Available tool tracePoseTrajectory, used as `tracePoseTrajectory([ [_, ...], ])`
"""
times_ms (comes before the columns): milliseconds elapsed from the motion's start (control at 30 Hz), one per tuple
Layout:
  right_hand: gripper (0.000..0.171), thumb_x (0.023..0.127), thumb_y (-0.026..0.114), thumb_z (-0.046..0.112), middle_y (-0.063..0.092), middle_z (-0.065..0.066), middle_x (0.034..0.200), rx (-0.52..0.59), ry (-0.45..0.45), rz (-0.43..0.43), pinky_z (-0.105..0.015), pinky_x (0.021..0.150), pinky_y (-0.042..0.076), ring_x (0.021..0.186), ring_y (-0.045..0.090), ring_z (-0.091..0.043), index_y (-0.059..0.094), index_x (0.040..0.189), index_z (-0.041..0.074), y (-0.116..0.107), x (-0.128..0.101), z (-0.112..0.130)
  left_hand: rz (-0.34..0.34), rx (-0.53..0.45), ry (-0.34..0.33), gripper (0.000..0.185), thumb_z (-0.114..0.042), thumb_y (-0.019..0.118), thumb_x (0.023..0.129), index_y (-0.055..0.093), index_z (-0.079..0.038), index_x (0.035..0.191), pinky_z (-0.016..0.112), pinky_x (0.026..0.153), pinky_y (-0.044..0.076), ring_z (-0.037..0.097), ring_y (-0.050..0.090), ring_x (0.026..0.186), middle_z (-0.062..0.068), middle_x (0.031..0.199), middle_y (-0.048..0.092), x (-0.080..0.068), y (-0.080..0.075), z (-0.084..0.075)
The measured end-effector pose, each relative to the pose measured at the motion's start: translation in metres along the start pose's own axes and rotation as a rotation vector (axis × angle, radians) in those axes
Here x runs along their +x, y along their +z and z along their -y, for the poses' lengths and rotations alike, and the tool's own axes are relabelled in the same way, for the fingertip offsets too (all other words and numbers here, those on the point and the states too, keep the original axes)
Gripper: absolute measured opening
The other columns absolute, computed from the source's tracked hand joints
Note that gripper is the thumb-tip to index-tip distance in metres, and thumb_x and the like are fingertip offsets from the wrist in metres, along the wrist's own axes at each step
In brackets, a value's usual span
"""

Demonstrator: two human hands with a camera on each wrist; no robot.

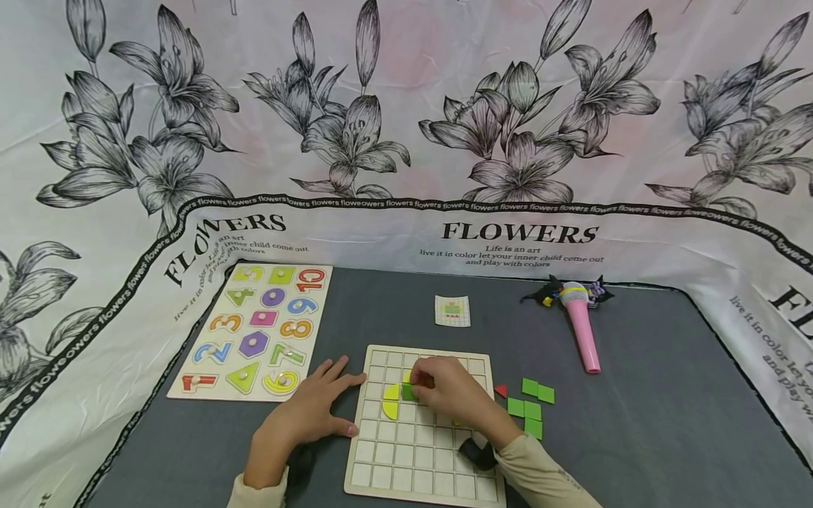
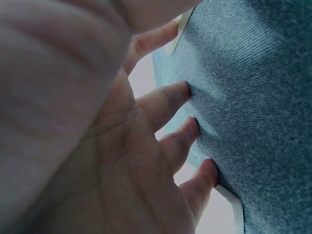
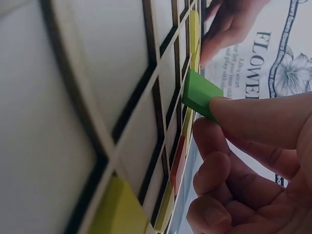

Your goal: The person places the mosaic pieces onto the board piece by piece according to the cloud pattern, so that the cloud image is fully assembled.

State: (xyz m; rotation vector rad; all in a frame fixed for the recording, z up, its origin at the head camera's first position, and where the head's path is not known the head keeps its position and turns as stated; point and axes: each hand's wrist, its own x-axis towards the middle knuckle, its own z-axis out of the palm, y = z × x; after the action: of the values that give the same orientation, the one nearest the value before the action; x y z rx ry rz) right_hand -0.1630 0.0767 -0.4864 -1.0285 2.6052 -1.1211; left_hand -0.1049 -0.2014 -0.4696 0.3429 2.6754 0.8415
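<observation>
So the right hand (image 1: 447,391) has its grip pinched on a small green square block (image 3: 200,93), holding it tilted right at the wooden grid board (image 1: 419,462) near the upper middle cells, one edge touching the grid and not seated flat yet. Looks like the placing step to me: next move probably needs the block levelled and lined up with one cell so it drops in. Two yellow quarter-round pieces (image 1: 391,402) sit just left of it, so not much slack on that side. The left hand (image 1: 311,416) lies flat, fingers spread, on the grey tabletop (image 1: 635,423), thumb at the board's left edge, holding nothing. Spare green squares (image 1: 530,406) and a small red triangle (image 1: 500,389) wait just right of the board. Lower rows are open, plenty of room there.
</observation>
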Motion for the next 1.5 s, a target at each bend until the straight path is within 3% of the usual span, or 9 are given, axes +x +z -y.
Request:
tracePoseTrajectory([
  [900,0.021,0.091,0.083,0.000,0.056,0.008,0.078,-0.198,-0.096,0.020,-0.028,0.066,0.046,0.075,0.049,-0.009,0.069,0.082,0.013,0.004,0.006,0.007,-0.011,0.004,-0.001,0.083,-0.030,0.097,0.079,0.061,-0.013,0.153,0.074,0.120,0.022,0.052,0.020,0.158,0.024,0.170,0.033,-0.002,0.000,-0.002],
  [1133,0.014,0.094,0.081,0.002,0.061,0.010,0.082,-0.104,-0.027,0.033,-0.029,0.068,0.049,0.074,0.052,-0.007,0.074,0.087,0.013,-0.003,0.000,0.008,-0.005,0.012,-0.016,0.083,-0.030,0.097,0.079,0.062,-0.014,0.153,0.074,0.120,0.023,0.051,0.021,0.158,0.023,0.170,0.034,-0.001,0.001,-0.003],
  [1500,0.004,0.100,0.076,0.009,0.069,0.012,0.090,0.123,0.034,-0.058,-0.030,0.069,0.052,0.079,0.061,-0.008,0.079,0.102,0.012,-0.024,-0.024,-0.004,-0.005,0.011,-0.003,0.084,-0.029,0.097,0.079,0.061,-0.014,0.153,0.075,0.120,0.022,0.052,0.020,0.158,0.023,0.170,0.033,0.000,0.002,-0.002],
])
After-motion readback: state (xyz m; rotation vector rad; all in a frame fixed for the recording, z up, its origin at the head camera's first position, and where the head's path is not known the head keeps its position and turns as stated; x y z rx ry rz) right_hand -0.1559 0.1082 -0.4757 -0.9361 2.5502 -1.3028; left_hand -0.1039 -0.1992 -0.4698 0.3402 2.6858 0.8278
